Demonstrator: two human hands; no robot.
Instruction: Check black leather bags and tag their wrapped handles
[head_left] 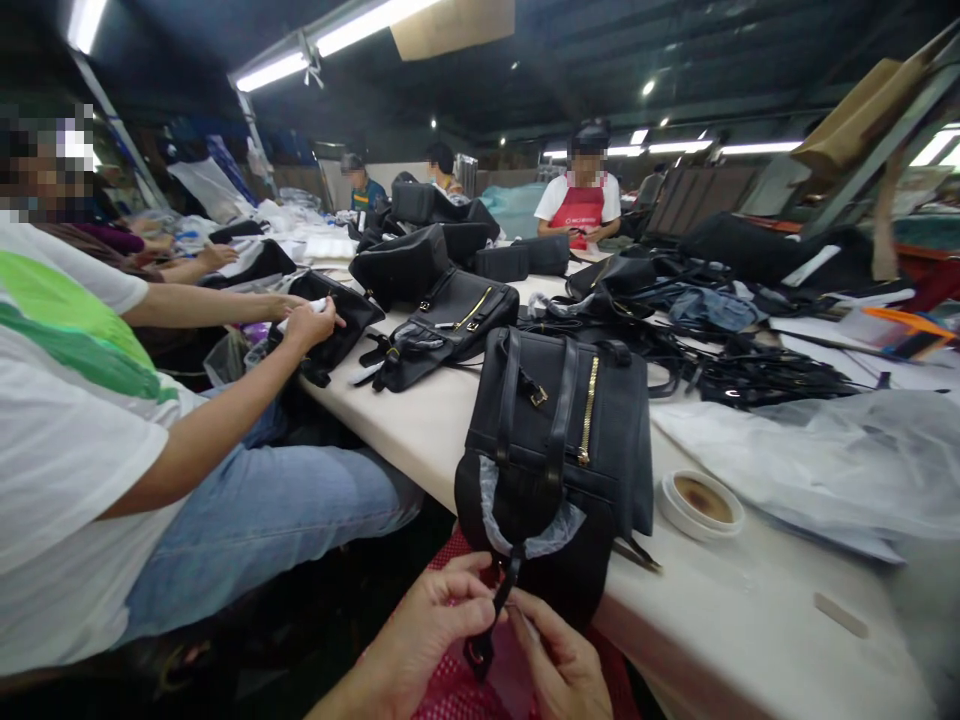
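Observation:
A black backpack (540, 420) with gold zip and buckle lies at the table's near edge, its lower flap hanging over. Two black handles run down it, partly wrapped in clear plastic film (491, 505). A narrow black strap (510, 578) comes off the flap toward me, its wider end dangling. My left hand (439, 625) pinches this strap between thumb and fingers. Close beside it, my right hand (559, 655) is closed with its fingertips at the strap; a thin dark edge shows between its fingers, too small to name. Below both hands is red dotted cloth (442, 690).
A white tub (701, 505) of brown stuff stands right of the backpack, near plastic sheeting (840, 450). Black straps (757, 365) are piled behind. At left, a co-worker's hands (311, 320) work on another black bag (341, 335). A person in a red apron (581, 210) is across the table.

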